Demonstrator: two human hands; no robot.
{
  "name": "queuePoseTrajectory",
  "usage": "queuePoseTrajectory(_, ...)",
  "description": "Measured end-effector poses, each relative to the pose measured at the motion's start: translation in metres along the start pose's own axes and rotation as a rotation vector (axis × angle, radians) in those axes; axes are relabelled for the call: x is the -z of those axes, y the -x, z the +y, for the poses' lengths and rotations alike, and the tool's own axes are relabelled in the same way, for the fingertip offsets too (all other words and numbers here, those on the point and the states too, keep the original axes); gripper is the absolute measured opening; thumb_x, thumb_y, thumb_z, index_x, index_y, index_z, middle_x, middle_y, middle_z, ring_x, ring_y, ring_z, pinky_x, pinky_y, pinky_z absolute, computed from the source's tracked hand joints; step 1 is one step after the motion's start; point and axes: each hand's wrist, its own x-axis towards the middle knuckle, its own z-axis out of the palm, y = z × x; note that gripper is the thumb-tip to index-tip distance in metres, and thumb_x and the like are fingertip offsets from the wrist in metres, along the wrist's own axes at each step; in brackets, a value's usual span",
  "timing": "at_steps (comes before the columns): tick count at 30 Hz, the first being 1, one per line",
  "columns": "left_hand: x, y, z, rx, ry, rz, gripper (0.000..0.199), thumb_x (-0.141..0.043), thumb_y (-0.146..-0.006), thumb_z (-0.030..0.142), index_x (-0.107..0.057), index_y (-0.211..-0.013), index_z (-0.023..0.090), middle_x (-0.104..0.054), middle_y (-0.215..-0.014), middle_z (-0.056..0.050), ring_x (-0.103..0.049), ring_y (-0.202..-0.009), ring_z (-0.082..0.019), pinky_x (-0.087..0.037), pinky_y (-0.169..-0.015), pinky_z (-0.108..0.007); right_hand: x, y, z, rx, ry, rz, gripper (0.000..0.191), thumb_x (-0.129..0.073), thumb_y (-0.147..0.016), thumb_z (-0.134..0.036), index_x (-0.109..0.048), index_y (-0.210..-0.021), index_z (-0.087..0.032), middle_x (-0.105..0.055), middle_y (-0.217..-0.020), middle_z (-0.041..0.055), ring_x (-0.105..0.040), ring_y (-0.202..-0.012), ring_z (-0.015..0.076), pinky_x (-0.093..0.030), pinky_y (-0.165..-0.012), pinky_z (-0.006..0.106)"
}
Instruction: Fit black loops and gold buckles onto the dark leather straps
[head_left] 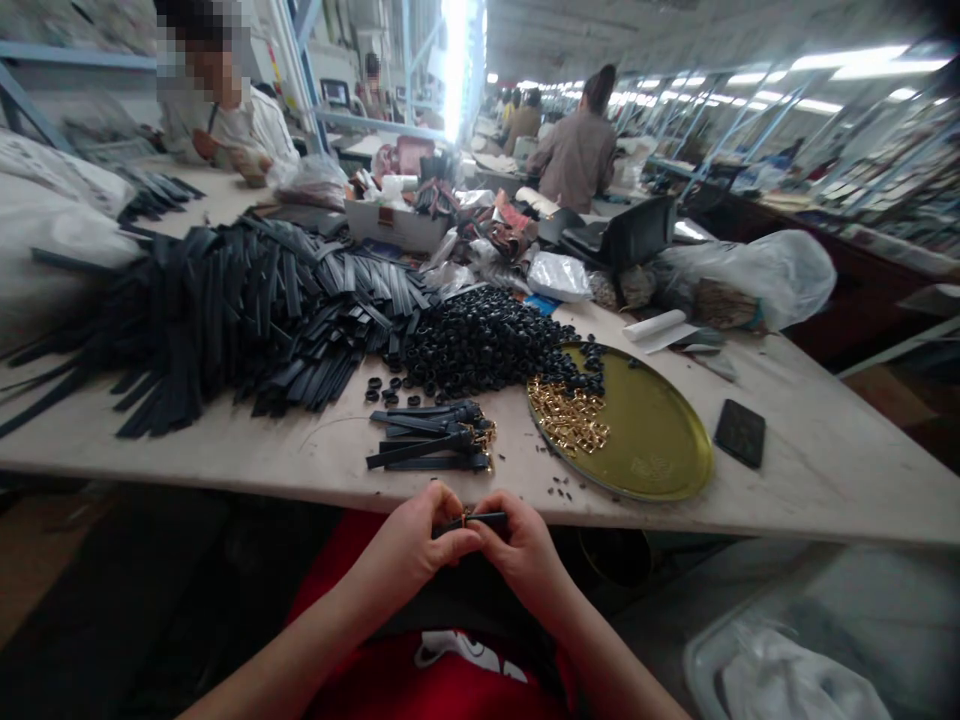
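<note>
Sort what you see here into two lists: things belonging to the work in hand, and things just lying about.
Likely belonging:
black strap in the left hand and right hand
pile of black strips
heap of black loops
gold metal pieces on the round tray
straps with gold ends

Probably just lying about:
dark flat slab
clear plastic bag
white sheet

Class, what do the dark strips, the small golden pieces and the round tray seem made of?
Dark strips: leather or imitation leather, perhaps; dull sheen, curving ends.
Small golden pieces: probably metal, polished; bright glints.
Round tray: possibly metal, smooth, satin; soft reflection, thin rim.
</note>
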Motion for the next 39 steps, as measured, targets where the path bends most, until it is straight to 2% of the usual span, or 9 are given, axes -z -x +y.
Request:
queuePoseTrajectory(3,-0.001,-0.002,0.003,-0.106,-0.022,-0.017,0.036,-0.051,-0.077,0.030,-0.050,-0.111,0.021,-0.065,-0.090,-0.002,-0.057,-0.080,-0.016,-0.041,-0.071,-0.025,0.000,-0.003,0.002,-0.023,-0.063,0.006,0.014,-0.055,-0.079,-0.033,-0.056,-0.076,-0.020,-0.057,-0.067,-0.0016,-0.051,-0.062,0.0132,-0.038,-0.058,0.024)
queuePoseTrajectory(7,0.002,-0.018,0.002,-0.070,-0.028,-0.095,0.023,-0.043,-0.081,0.033,-0.059,-0.090,0.019,-0.062,-0.069,0.000,-0.055,-0.066,-0.015,-0.040,-0.061,-0.023,0.009,-0.013,-0.002,0.033,-0.039,-0.122,0.020,-0.046,-0.085,-0.036,-0.058,-0.082,-0.019,-0.059,-0.072,0.0004,-0.052,-0.067,0.0131,-0.039,-0.061,0.024)
queuePoseTrajectory(10,0.006,-0.032,-0.001,0.004,-0.023,-0.036,0.027,-0.042,-0.081,0.040,-0.058,-0.079,0.019,-0.056,-0.056,0.003,-0.051,-0.057,-0.014,-0.036,-0.054,-0.022,0.032,-0.038,-0.001,0.033,-0.014,-0.193,0.025,-0.041,-0.087,-0.038,-0.058,-0.087,-0.019,-0.058,-0.069,-0.0001,-0.052,-0.063,0.0124,-0.039,-0.058,0.023)
queuePoseTrajectory(16,0.016,-0.053,-0.008,0.085,0.073,0.012,0.031,-0.041,-0.081,0.046,-0.056,-0.083,0.019,-0.052,-0.050,0.005,-0.045,-0.050,-0.012,-0.034,-0.054,-0.022,0.088,-0.146,0.021,0.163,0.560,0.278,0.013,-0.047,-0.083,-0.025,-0.058,-0.086,-0.018,-0.058,-0.080,0.0038,-0.054,-0.074,0.0161,-0.040,-0.069,0.026)
queuePoseTrajectory(19,0.017,-0.059,-0.011,0.097,0.089,0.003,0.030,-0.041,-0.081,0.046,-0.055,-0.085,0.019,-0.050,-0.050,0.005,-0.044,-0.050,-0.012,-0.033,-0.053,-0.022,0.092,-0.189,0.032,0.156,0.921,0.241,0.018,-0.049,-0.081,-0.017,-0.058,-0.096,-0.018,-0.058,-0.092,0.0075,-0.055,-0.079,0.0177,-0.039,-0.071,0.027)
queuePoseTrajectory(22,0.018,-0.063,-0.012,0.098,0.100,0.005,0.030,-0.040,-0.082,0.046,-0.054,-0.085,0.019,-0.048,-0.051,0.006,-0.043,-0.051,-0.011,-0.033,-0.053,-0.021,0.087,-0.206,0.039,0.135,1.018,0.190,0.018,-0.053,-0.077,-0.015,-0.058,-0.094,-0.017,-0.057,-0.093,0.0099,-0.054,-0.080,0.0209,-0.038,-0.070,0.029)
queuePoseTrajectory(28,0.017,-0.066,-0.004,0.040,0.071,0.009,0.028,-0.042,-0.082,0.042,-0.056,-0.080,0.018,-0.049,-0.057,0.005,-0.046,-0.054,-0.012,-0.034,-0.053,-0.021,0.083,-0.200,0.047,0.122,0.935,0.171,0.011,-0.049,-0.077,-0.014,-0.057,-0.084,-0.016,-0.058,-0.089,0.0123,-0.053,-0.084,0.0237,-0.035,-0.074,0.033)
queuePoseTrajectory(34,0.018,-0.060,0.006,-0.032,0.083,0.109,0.027,-0.043,-0.082,0.040,-0.058,-0.081,0.018,-0.049,-0.055,0.005,-0.046,-0.054,-0.011,-0.034,-0.054,-0.021,0.069,-0.168,0.032,0.084,0.677,0.134,0.008,-0.051,-0.078,-0.027,-0.050,-0.076,-0.019,-0.056,-0.067,0.0009,-0.053,-0.062,0.0150,-0.039,-0.060,0.026)
queuePoseTrajectory(39,0.015,-0.057,0.007,-0.086,0.149,0.283,0.026,-0.045,-0.081,0.040,-0.058,-0.079,0.017,-0.050,-0.053,0.005,-0.047,-0.052,-0.011,-0.034,-0.054,-0.021,0.034,-0.108,0.003,-0.034,-0.204,-0.061,0.021,-0.061,-0.073,-0.036,-0.048,-0.073,-0.020,-0.051,-0.062,-0.0051,-0.049,-0.056,0.0095,-0.039,-0.056,0.022)
